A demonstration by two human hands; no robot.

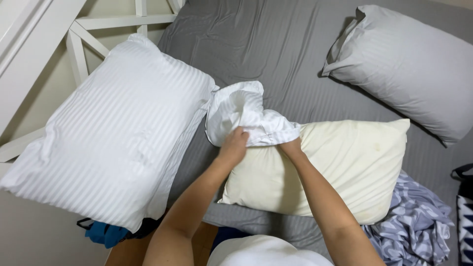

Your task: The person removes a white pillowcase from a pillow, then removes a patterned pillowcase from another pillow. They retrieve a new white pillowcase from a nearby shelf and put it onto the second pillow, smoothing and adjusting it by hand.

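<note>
A bare cream pillow (340,162) lies on the grey bed sheet (266,44) in front of me. A white striped pillowcase (241,111) is bunched over its left end. My left hand (232,146) grips the pillowcase's edge at the pillow's near left corner. My right hand (290,148) holds the bunched fabric where it meets the pillow's top edge. Both hands are closed on the cloth, a few centimetres apart.
A large pillow in a white striped case (113,128) lies at the left, overhanging the bed edge. A grey pillow (409,64) sits at the back right. A crumpled grey-and-white patterned cloth (414,226) lies at the near right. A white bed frame (88,29) stands at the back left.
</note>
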